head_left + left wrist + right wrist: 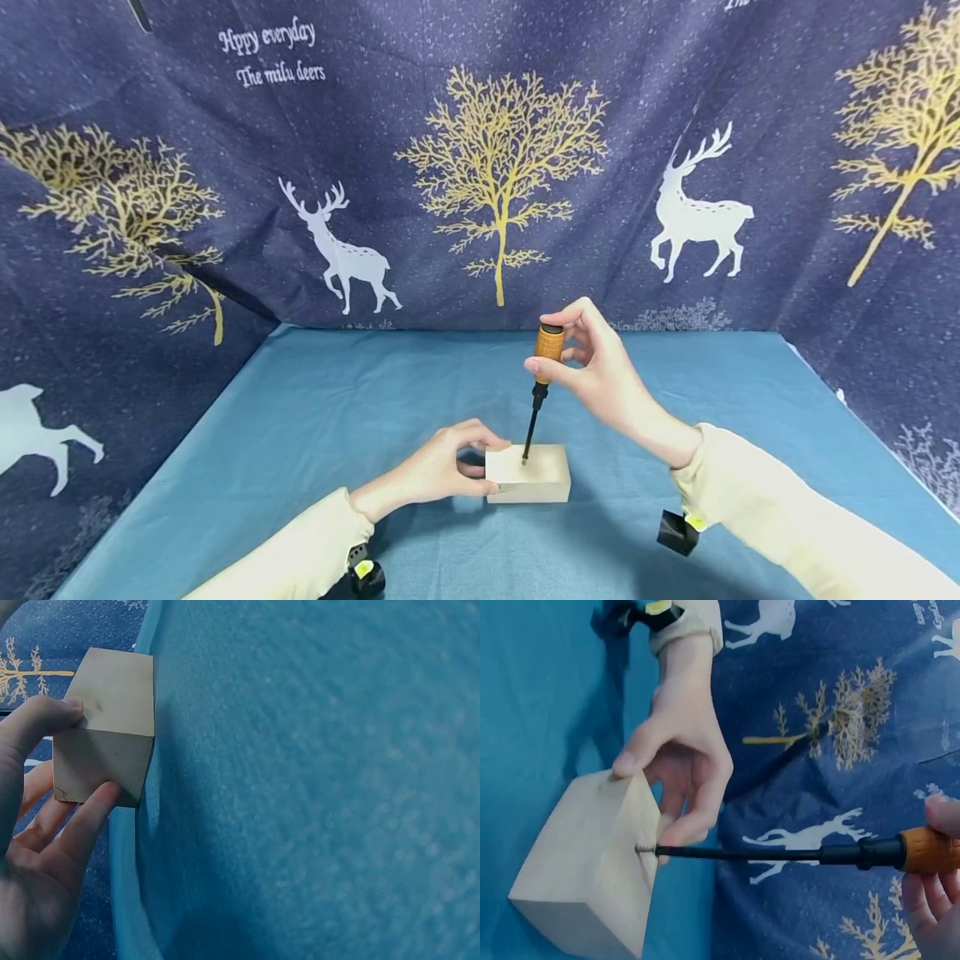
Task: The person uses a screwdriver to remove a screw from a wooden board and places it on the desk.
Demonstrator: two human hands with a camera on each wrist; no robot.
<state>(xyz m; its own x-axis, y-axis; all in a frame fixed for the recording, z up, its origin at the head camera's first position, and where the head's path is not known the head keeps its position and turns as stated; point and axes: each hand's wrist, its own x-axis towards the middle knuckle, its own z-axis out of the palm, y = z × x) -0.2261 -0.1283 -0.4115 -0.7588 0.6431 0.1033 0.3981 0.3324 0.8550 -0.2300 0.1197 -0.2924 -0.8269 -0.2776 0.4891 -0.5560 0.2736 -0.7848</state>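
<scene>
A pale wooden block (546, 482) lies on the blue cloth, in front of me. My left hand (435, 468) grips its left end, with the thumb on the near side and a finger at the far edge. My right hand (603, 375) holds a screwdriver (550, 343) with an orange handle and black shaft, upright and slightly tilted, over the block. In the right wrist view a small screw (643, 849) sticks partly out of the block's top face, its thread showing. The screwdriver's tip meets the screw's head.
Blue cloth (337, 400) covers the table around the block. Behind and at the sides hangs a dark blue curtain (420, 275) printed with deer and trees. A black wrist device (678, 533) hangs below the right sleeve, another (366, 575) below the left.
</scene>
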